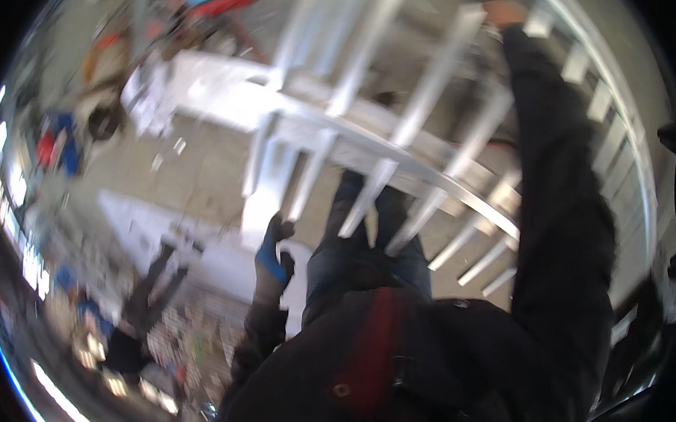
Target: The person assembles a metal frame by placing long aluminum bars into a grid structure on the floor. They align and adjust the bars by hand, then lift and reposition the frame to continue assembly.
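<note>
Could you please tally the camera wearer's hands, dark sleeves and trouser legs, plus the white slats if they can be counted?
Hands: 2 (left hand, right hand)
Dark sleeves: 2
Trouser legs: 2
White slats: too blurred to count surely
Total: 6, without the slats

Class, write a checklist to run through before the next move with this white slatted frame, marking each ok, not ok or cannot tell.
1. Right hand at the white slatted frame: ok, by a slat's upper end.
2. Right grip firm: cannot tell, blurred.
3. Left hand closed on a slat: not ok, thumb and fingers apart.
4. Legs clear: not ok, slats overlap them in view.
5. Other person clear: ok, off left.
</note>
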Demonstrator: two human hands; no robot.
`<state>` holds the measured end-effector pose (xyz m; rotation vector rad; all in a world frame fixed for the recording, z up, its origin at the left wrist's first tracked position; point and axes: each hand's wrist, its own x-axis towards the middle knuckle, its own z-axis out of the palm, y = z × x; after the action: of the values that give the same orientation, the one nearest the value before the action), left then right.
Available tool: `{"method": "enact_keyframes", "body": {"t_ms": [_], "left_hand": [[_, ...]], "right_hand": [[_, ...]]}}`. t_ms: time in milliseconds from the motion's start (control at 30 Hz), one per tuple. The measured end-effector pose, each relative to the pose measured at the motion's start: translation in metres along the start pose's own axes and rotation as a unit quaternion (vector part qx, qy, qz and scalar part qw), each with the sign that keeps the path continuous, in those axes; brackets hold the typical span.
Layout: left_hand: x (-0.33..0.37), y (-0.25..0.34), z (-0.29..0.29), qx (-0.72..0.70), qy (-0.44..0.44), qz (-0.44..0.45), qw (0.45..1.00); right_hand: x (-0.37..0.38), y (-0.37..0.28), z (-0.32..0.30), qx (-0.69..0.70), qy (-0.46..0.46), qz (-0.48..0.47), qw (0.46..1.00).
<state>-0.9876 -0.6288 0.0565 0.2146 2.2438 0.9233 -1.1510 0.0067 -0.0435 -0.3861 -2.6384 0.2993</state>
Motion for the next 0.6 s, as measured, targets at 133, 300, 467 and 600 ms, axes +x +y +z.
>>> {"method": "enact_keyframes", "body": {"t_ms": [133, 300, 467, 600], "left_hand": [[-0.015, 0.04, 0.052, -0.089, -0.143, 0.089, 0.982], [-0.028, 0.049, 0.063, -0.018, -0.055, 0.079, 0.995], [-0.011, -0.068, 0.075, -0.088, -0.057, -0.019, 0.994], [-0.01, -0.138, 0.119, -0.1, -0.096, -0.229, 0.963]], "right_hand": [[-0.147, -0.111, -0.067, 0.163, -0.007, 0.025, 0.986], [-0.356, -0.21, -0.171, 0.267, -0.155, 0.136, 0.941], [-0.594, -0.23, -0.259, 0.316, -0.111, 0.557, 0.76], [-0.767, -0.281, -0.309, 0.143, -0.058, 0.636, 0.756]]}}
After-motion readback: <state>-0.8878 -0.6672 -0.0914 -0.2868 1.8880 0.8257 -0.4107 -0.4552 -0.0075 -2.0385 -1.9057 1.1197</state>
